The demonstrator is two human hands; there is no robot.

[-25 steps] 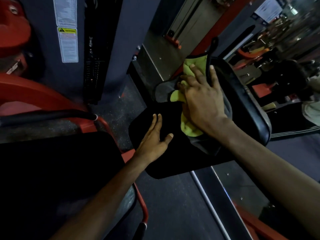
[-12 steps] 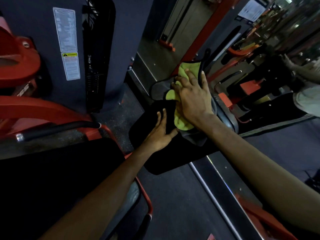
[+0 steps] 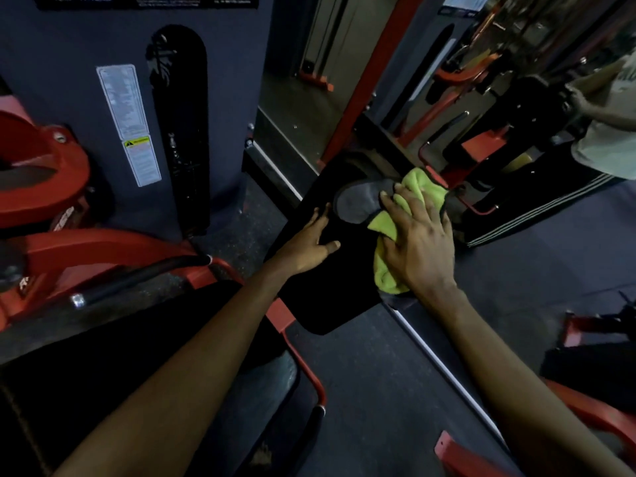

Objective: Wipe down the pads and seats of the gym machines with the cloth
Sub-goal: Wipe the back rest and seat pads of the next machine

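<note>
1. Gym machine [image 3: 223,115]: its dark grey housing fills the upper left of your view, and its red frame [image 3: 103,246] curves across below it on the left.
2. Pad [image 3: 330,297]: the black pad sits in the middle of your view, just right of the red frame and above the dark floor. It lies tilted, with its near rounded corner pointing toward you.
3. Cloth [image 3: 387,223]: it lies bunched on the far right part of the pad. It is yellow-green, and a grey side is folded out to the left. Most of its middle is hidden under your hand.
4. Right hand [image 3: 418,246]: you press it palm down on the cloth. The fingers are straight and spread apart, and their tips reach the cloth's far edge. They are not curled around it.
5. Left hand [image 3: 304,244]: it rests flat on the bare pad, just left of the cloth and not touching it. The fingers lie straight and close together, and the thumb sticks out toward your right hand.
6. Label [image 3: 129,122]: a tall white sticker with a small yellow warning panel is fixed to the machine housing. Its print is too blurred to read.
</note>
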